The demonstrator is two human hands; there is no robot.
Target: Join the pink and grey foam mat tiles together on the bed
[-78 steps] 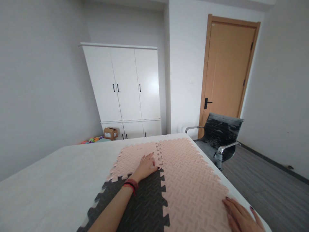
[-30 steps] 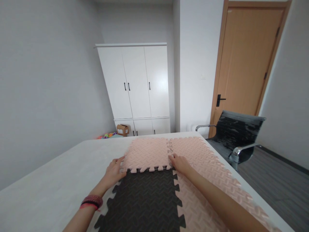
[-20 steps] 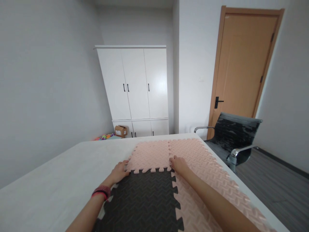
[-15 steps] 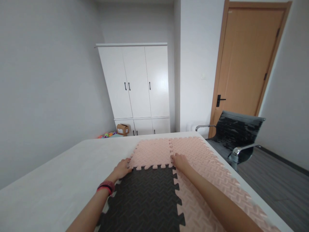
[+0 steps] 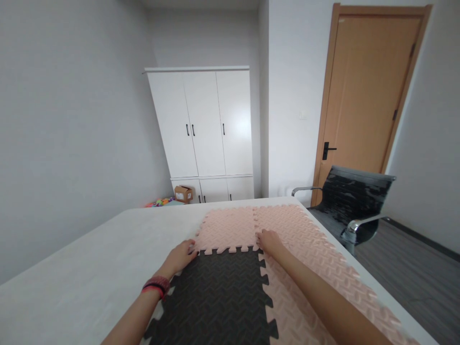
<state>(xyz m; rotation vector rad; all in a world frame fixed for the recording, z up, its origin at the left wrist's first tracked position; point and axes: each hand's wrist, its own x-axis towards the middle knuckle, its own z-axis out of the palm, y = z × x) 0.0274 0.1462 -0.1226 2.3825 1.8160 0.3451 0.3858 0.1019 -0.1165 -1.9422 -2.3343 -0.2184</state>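
A black foam mat tile (image 5: 223, 297) with jigsaw edges lies nearest me on the white table. Beyond it sits a pink foam mat tile (image 5: 226, 227), its near teeth lying along the black tile's far edge. My left hand (image 5: 181, 256), with a red band at the wrist, has its fingers closed at the pink tile's near left corner. At the near right corner, my right hand (image 5: 269, 241) has bent fingers pinching the seam between pink tiles. Its fingertips are partly hidden. More pink tiles (image 5: 309, 239) run along the right side, under my right forearm.
The white table (image 5: 108, 249) stretches out to the left. A black chair (image 5: 352, 201) with metal arms stands off its right edge. Behind are a white cabinet (image 5: 204, 124), a cardboard box (image 5: 183, 193), colourful small items (image 5: 161, 202) and a wooden door (image 5: 370, 96).
My left hand has shifted slightly, its fingers drawn closer together at the corner. My right hand stays at the seam. The view has tipped up a little.
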